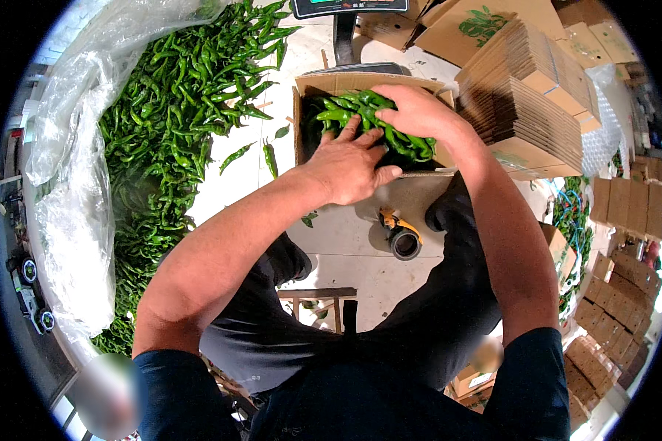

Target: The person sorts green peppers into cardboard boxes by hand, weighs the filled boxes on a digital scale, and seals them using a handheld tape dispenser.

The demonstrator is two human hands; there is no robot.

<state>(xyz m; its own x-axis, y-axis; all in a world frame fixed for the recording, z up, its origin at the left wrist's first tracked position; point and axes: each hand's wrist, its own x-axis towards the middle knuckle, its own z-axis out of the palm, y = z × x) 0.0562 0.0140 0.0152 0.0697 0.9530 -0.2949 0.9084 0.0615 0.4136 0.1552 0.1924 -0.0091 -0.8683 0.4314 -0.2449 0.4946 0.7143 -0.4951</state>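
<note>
An open cardboard box (342, 81) holds long green chili peppers (414, 144) and sits in front of me on the foot of a scale. My left hand (350, 165) reaches over the box's near side, fingers spread, with the fingertips on the peppers. At the far right of the same box, my right hand (416, 110) lies over the peppers, some of them between its thumb and forefinger. Its other fingers are out of sight, so a firm grip cannot be made out. Between my legs a tape dispenser (402, 234) stands on the tiled floor.
A large heap of green chilies (165, 110) spreads at the left beside clear plastic sheeting (74, 220). Beyond the box rises the scale's post (344, 41). Flattened cardboard boxes (529, 105) are stacked at the right. A wooden stool (317, 293) shows beneath me.
</note>
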